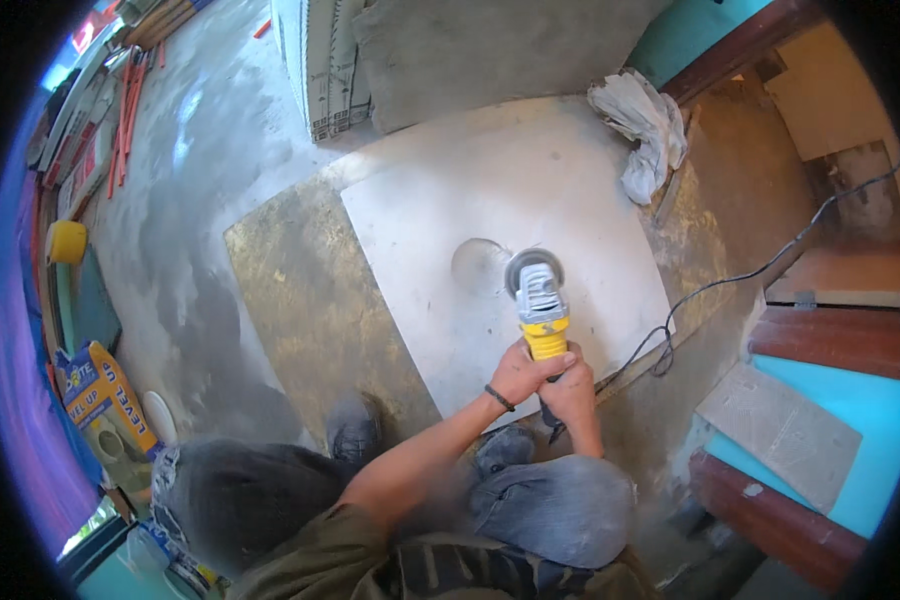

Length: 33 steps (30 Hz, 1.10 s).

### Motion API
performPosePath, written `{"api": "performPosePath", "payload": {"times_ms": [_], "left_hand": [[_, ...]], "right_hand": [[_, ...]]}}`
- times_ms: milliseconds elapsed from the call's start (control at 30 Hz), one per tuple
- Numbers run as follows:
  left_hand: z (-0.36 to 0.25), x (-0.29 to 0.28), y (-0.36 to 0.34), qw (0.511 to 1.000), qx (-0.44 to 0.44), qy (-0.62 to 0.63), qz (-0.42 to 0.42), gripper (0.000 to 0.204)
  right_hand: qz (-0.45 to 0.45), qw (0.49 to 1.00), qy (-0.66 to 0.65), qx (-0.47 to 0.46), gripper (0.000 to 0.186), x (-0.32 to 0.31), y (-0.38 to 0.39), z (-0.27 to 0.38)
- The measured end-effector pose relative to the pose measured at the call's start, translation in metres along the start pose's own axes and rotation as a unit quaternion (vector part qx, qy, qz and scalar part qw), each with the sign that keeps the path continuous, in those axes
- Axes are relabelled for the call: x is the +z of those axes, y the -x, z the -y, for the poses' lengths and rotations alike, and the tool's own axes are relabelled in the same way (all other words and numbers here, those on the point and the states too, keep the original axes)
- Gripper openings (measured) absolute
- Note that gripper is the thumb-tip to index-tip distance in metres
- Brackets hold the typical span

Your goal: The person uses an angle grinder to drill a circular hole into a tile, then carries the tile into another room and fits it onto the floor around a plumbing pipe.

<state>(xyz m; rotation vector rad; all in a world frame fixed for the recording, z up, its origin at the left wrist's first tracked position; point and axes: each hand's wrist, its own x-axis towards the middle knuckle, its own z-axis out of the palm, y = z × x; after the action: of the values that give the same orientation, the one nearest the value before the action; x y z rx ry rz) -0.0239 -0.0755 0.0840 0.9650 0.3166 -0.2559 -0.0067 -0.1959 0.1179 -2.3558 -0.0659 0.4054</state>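
Observation:
Both my hands are wrapped round a yellow and grey angle grinder (545, 325). My left hand (518, 374), with a dark band at its wrist, is closed on the yellow body. Just behind it, my right hand (573, 393) is closed round the rear of the grinder. The round disc (517, 270) at the grinder's head is over a large pale tile (410, 235). Beside the disc, to its left, a circular outline (478, 268) shows on the tile. Whether the disc touches the tile, I cannot tell.
Under the tile lies a worn brownish board (300, 290). A black cord (750, 272) runs off to the right. Crumpled white sheeting (645, 130) lies at the far right corner. Boxes (325, 70) and a large grey slab (490, 55) stand beyond. At left are a bag (105, 395) and red strips (127, 115).

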Motion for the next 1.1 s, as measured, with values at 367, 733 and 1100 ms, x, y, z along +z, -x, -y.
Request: {"api": "performPosePath", "payload": {"times_ms": [367, 733, 1100], "left_hand": [[0.023, -0.047, -0.041, 0.993, -0.015, -0.075, -0.089, 0.037], [0.022, -0.070, -0.045, 0.985, -0.082, -0.071, -0.131, 0.040], [0.011, -0.070, -0.054, 0.986, -0.084, -0.052, -0.132, 0.039]], "right_hand": [[0.083, 0.996, 0.016, -0.013, 0.054, 0.033, -0.050, -0.010], [0.129, 0.991, 0.035, 0.003, 0.055, 0.056, -0.068, -0.012], [0.159, 0.986, 0.032, 0.029, 0.056, 0.051, -0.084, -0.005]]}}
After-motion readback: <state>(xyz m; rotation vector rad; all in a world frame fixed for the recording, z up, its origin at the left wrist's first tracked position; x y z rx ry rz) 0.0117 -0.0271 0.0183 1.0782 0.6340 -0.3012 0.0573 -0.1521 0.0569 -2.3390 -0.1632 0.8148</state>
